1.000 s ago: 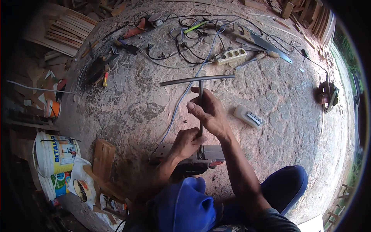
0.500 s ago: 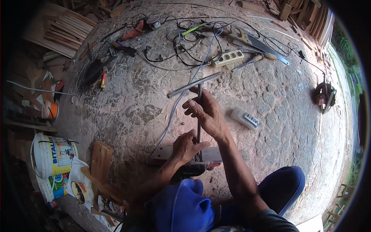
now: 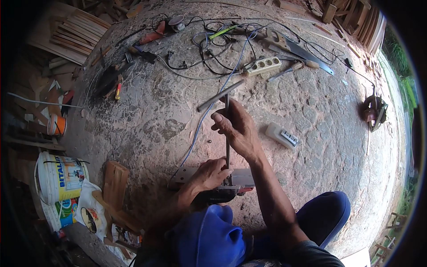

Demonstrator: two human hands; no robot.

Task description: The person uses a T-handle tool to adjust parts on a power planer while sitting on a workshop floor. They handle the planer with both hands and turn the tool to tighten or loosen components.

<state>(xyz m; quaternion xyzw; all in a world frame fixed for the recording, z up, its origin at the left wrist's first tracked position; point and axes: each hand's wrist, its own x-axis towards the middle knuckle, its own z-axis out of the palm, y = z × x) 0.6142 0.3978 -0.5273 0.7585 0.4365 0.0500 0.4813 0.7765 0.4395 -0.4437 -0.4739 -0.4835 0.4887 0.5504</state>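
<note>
An electric hand planer [image 3: 243, 178] lies with its grey sole facing up on the ground before me. Over it stands a long T-handle wrench [image 3: 228, 149], its shaft upright and its lower end at the slot in the planer's middle. My right hand [image 3: 238, 129] has its fingers curled round the upper shaft, just below the slanted crossbar. Down by the planer, my left hand [image 3: 209, 175] is closed at the foot of the shaft. Its fingers hide the exact spot where wrench and planer meet.
A clear plastic box [image 3: 281, 135] lies to the right. Beyond are a power strip [image 3: 263, 66], a handsaw [image 3: 302, 53], a chisel [image 3: 287, 71], tangled cords and an orange angle grinder [image 3: 153, 34]. Paint buckets [image 3: 62, 175] and wood blocks [image 3: 115, 184] stand at left.
The wrench's crossbar has turned and now looks shorter. My left hand has shifted slightly down, its thumb drawn in toward the shaft. My right hand keeps its hold near the top.
</note>
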